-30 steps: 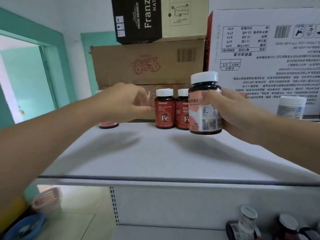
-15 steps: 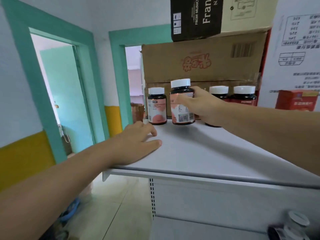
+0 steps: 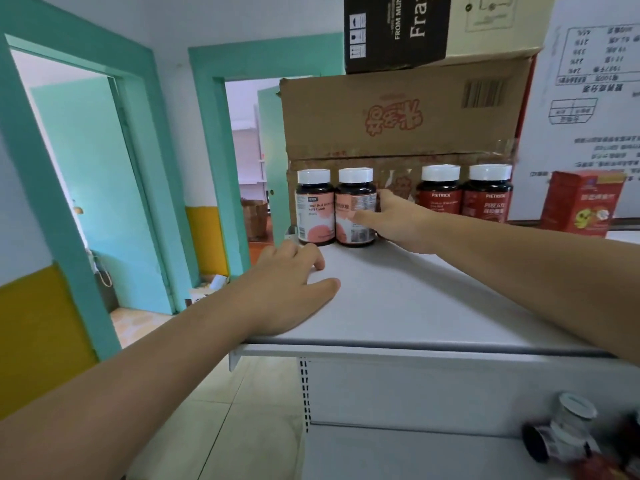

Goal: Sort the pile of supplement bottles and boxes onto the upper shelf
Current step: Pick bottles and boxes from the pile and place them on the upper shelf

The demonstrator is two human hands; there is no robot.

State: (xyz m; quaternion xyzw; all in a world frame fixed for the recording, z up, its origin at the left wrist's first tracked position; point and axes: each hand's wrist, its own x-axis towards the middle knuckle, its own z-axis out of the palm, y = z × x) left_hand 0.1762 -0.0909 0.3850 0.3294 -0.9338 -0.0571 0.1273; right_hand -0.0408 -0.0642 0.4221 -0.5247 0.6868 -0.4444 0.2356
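My right hand (image 3: 398,223) grips a dark bottle with a pink label and white cap (image 3: 355,207), which stands on the white upper shelf (image 3: 415,299) right beside a matching pink-label bottle (image 3: 313,207) at the shelf's left end. My left hand (image 3: 287,289) rests flat on the shelf's front left corner, fingers spread, holding nothing. Two red-label bottles (image 3: 464,192) stand further right against the back, and a red box (image 3: 581,202) stands beyond them.
Stacked cardboard cartons (image 3: 398,116) and a white carton (image 3: 595,98) wall off the back of the shelf. On the lower shelf at bottom right lies a blurred pile of bottles (image 3: 568,434). Teal door frames (image 3: 221,150) open to the left of the shelving.
My right hand has carried the pink-label bottle leftward and set it down next to the matching one. My left hand dropped from the air onto the shelf corner and stays there.
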